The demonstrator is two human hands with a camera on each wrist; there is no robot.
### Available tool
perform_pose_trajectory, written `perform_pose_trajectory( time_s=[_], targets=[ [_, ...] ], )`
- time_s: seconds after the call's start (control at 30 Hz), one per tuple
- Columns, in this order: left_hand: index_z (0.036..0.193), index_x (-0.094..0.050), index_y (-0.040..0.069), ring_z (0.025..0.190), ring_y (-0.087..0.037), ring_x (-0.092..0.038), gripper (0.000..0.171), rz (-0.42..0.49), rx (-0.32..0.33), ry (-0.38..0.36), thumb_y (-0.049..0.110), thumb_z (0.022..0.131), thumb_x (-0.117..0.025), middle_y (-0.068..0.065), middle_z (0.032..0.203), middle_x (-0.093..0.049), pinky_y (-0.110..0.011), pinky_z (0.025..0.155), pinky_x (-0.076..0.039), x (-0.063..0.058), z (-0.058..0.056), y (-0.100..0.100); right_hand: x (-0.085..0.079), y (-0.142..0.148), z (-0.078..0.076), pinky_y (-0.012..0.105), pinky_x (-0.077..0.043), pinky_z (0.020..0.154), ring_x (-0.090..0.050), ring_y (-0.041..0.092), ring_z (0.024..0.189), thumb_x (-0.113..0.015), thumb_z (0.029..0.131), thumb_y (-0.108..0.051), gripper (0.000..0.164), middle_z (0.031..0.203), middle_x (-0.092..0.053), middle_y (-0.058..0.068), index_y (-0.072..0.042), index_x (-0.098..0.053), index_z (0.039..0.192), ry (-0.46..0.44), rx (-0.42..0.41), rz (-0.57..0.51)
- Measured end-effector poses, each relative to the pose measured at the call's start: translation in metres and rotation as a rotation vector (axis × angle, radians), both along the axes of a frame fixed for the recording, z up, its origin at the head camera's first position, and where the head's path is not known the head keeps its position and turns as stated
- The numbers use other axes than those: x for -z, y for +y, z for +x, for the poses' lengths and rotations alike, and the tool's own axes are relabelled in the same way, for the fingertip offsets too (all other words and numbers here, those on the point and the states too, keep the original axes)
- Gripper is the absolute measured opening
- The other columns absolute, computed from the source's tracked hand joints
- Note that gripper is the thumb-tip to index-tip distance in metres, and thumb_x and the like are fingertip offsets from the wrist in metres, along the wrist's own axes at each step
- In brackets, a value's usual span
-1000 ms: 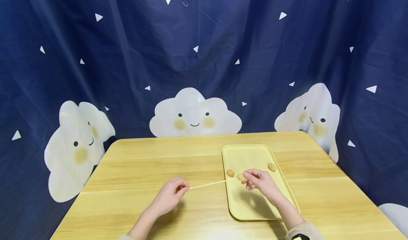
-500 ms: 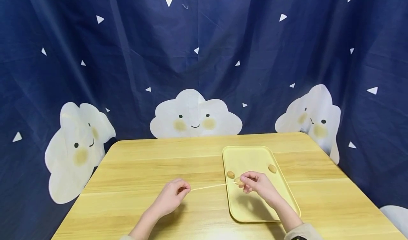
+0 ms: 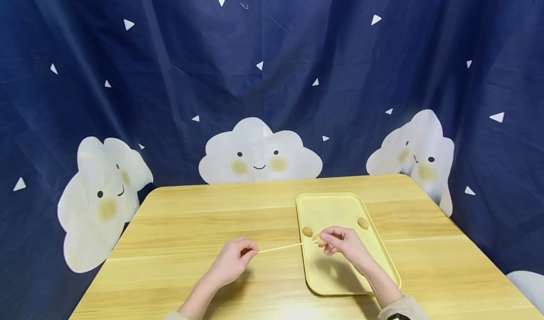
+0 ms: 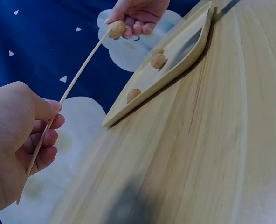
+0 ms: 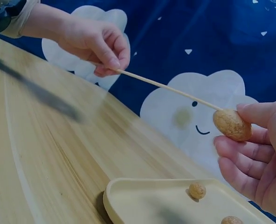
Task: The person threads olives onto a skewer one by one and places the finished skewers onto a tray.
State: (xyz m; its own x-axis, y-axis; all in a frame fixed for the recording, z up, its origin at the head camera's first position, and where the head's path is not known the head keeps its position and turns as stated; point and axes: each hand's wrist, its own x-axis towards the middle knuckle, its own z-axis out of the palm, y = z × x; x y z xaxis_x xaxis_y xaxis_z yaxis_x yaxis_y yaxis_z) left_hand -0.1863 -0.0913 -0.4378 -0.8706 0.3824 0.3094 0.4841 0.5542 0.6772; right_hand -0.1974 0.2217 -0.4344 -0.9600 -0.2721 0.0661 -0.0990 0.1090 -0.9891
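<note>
My left hand (image 3: pixel 231 259) pinches a thin wooden skewer (image 3: pixel 280 247) over the table, left of the tray. In the left wrist view the skewer's rear end runs back along the palm. My right hand (image 3: pixel 345 247) holds a brown oval ball (image 5: pixel 232 125), like a fried meatball, between thumb and fingers above the tray. The skewer's far tip meets the ball's left end; how deep it sits cannot be seen. On the pale yellow tray (image 3: pixel 314 276) lie a brown ball (image 3: pixel 308 231) by the left rim and another brown ball (image 3: pixel 363 223) by the right rim.
A wood-grain table (image 3: pixel 204 216) carries the tray on its right side. Behind it hangs a dark blue curtain (image 3: pixel 263 88) with printed clouds. In the left wrist view a third, partly hidden brown ball (image 4: pixel 158 49) shows on the tray.
The left hand has shifted slightly right with the skewer. The right hand has moved slightly left with the ball, and skewer tip and ball now meet.
</note>
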Motion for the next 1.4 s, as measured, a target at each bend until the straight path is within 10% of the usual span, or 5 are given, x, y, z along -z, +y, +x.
perform_pose_trajectory(
  time_s=[0.77,1.4],
  targets=[
    [0.08,-0.06,0.011,0.067,-0.005,-0.045,0.011,0.066,0.037,-0.079,0.004,0.088,-0.06,0.006,0.074,-0.05,-0.022,0.058,-0.043,-0.007,-0.001,-0.001,0.002,0.01,0.008,0.028,-0.051,0.067,-0.06,0.011,0.07,-0.059,0.088,-0.001,0.03,0.082,-0.065,-0.001,0.016,-0.052,0.111,0.209,-0.109,-0.056],
    [0.081,-0.065,0.012,0.064,-0.006,-0.045,0.009,0.065,0.066,-0.095,0.011,0.089,-0.061,0.006,0.075,-0.054,-0.022,0.055,-0.042,-0.011,-0.007,0.009,0.002,0.013,0.008,0.028,-0.052,0.069,-0.061,0.011,0.073,-0.06,0.088,-0.002,0.032,0.085,-0.066,-0.002,0.015,-0.052,0.113,0.207,-0.075,-0.028]
  ],
)
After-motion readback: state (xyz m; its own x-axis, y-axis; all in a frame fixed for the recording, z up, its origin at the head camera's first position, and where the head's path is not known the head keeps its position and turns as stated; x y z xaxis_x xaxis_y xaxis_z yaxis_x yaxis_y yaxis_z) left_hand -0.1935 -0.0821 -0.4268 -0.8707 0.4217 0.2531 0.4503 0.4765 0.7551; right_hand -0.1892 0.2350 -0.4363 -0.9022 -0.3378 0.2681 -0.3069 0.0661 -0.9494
